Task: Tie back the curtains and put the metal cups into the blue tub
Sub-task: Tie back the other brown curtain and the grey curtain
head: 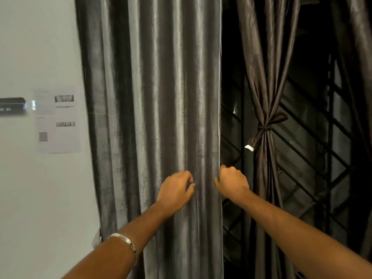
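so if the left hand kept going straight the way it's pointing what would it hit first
The left hand points forward and a little right, into the hanging grey curtain. Its fingertips look to be at the folds already, so the fabric comes first, though depth is hard to judge from this one view.

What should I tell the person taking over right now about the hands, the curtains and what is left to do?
Left hand: on the front of the grey curtain, fingers curled into a fold.
Right hand: gripping that curtain's right edge.
The grey curtain hangs loose, untied.
The brown curtain to its right is already gathered and knotted with a tie, in front of the window grille.
Done: brown curtain tied.
Left: gather and tie the grey curtain, then put the cups into the tub; neither cups nor tub are in view.
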